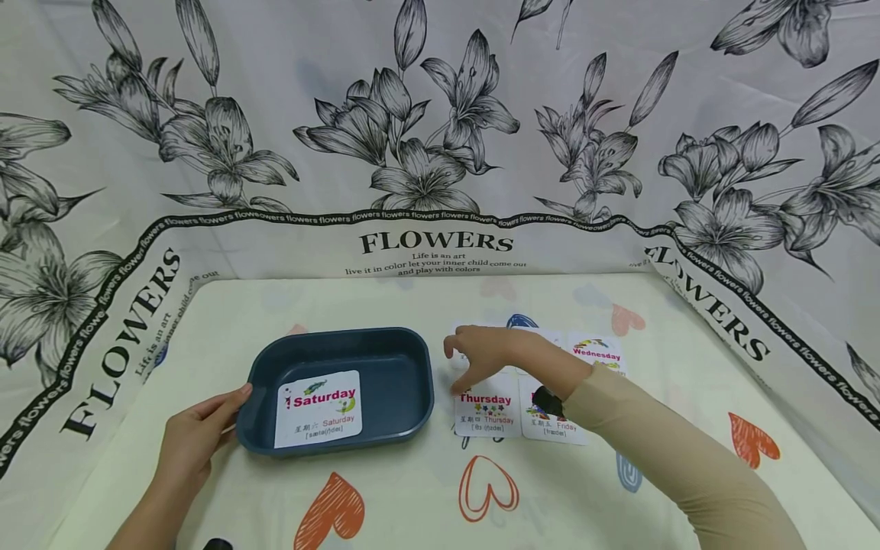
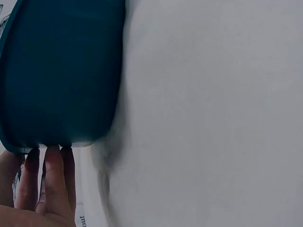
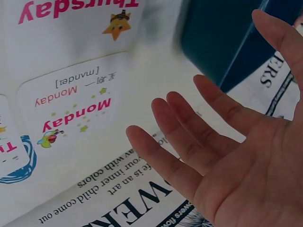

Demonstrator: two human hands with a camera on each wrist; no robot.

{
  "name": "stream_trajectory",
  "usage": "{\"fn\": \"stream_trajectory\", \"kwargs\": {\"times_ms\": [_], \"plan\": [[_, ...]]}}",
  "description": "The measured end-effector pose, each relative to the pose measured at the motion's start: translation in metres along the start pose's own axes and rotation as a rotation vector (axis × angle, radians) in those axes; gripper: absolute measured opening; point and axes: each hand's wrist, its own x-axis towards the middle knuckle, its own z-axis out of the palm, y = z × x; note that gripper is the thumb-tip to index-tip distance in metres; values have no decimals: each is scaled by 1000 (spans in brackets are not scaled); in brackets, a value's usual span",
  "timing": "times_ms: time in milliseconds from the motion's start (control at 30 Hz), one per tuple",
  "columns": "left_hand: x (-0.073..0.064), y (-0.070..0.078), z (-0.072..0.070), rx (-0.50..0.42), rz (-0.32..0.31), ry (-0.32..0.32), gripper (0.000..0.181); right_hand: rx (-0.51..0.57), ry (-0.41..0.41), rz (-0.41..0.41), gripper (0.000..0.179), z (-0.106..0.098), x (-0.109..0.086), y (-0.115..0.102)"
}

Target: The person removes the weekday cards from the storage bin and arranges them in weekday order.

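At the left end of a dark blue plastic tray, my left hand pinches the rim, thumb on top and fingers against the outer wall. Inside the tray lies a white Saturday card, leaning toward its front left. My right hand hovers over the day cards right of the tray, fingers spread and palm bare. Nearest to it are the Monday card, mostly hidden by the hand in the head view, and the Thursday card.
A Friday card lies beside Thursday, partly under the right wrist. Behind are a Wednesday card and a partly visible Tuesday card. A pale tablecloth with hearts covers the table; a flower-printed curtain stands behind it.
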Motion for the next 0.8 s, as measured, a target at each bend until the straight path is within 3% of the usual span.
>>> {"fn": "stream_trajectory", "kwargs": {"times_ms": [433, 667, 800], "plan": [[2, 1, -1, -23, 6, -23, 40, -86, 0, -78, 60, -18, 24, -36], [2, 0, -1, 15, 1, -4, 65, -102, -4, -130, 60, -16, 46, -59], [3, -2, -1, 21, -4, -2, 68, -94, -8, -172, 61, -14, 60, -74]]}}
